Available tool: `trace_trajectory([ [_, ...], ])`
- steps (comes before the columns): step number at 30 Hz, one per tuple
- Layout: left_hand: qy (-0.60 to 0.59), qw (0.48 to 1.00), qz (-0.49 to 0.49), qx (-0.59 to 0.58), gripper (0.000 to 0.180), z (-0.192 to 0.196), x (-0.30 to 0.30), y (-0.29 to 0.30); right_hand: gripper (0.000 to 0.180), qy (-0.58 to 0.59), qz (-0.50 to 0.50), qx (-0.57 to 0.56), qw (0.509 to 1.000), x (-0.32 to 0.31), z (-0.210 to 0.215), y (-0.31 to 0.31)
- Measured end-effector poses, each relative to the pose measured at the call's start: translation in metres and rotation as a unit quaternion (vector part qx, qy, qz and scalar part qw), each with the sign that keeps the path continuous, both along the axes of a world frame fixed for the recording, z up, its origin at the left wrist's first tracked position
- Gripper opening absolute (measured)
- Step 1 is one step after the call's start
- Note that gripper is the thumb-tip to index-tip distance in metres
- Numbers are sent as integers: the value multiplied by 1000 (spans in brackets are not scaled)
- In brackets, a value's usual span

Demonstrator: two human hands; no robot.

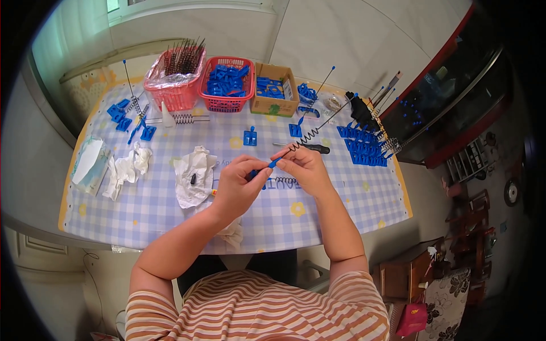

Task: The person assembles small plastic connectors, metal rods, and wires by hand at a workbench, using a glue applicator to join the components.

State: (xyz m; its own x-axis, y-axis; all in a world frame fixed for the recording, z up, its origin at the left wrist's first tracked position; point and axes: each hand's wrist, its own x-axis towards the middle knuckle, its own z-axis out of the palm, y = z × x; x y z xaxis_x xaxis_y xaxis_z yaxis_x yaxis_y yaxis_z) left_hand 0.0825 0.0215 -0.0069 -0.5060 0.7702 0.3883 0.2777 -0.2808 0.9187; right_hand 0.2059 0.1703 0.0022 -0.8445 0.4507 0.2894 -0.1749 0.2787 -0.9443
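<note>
On the checked tablecloth (170,219), from the left: crumpled tissues (128,167), loose blue clips (122,116) and a spring (183,119). Behind them stand a pink basket (173,94) of rods, a red basket (227,102) of blue parts and a cardboard box (274,102).

At mid-table the left hand (239,184) is closed around the blue end of a rod (272,163) (its dark spring coils up toward the right). The right hand (304,167) pinches the same rod just beside it, fingertips shut on it. A screwdriver (307,147) lies just beyond. Rows of blue clips (364,149) sit at the right.
</note>
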Motion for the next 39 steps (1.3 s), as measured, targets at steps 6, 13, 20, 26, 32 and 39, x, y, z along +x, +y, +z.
trace_trajectory([
  [6, 3, 1000, 7, 3, 10, -1, 0, 0, 10, -23, -1, 6, 1000, 1, -1, 2],
  [13, -12, 1000, -4, -10, 12, -3, -4, 1, 5, -14, 24, -72, 997, 0, 5, -1],
  [20, -104, 993, -42, -39, 14, -9, -6, 4, 7, -6, 31, -65, 997, -1, 1, 0],
  [26, -98, 993, -43, -46, 15, -5, -4, 2, 8, -26, 27, -16, 999, 0, 0, 2],
  [32, -67, 996, -39, -33, 14, 0, -2, 0, 11, -33, 24, 33, 999, 1, 2, 4],
  [39, -96, 992, -64, -44, 15, -9, -5, 2, 7, -22, 18, 86, 996, 2, 3, 4],
])
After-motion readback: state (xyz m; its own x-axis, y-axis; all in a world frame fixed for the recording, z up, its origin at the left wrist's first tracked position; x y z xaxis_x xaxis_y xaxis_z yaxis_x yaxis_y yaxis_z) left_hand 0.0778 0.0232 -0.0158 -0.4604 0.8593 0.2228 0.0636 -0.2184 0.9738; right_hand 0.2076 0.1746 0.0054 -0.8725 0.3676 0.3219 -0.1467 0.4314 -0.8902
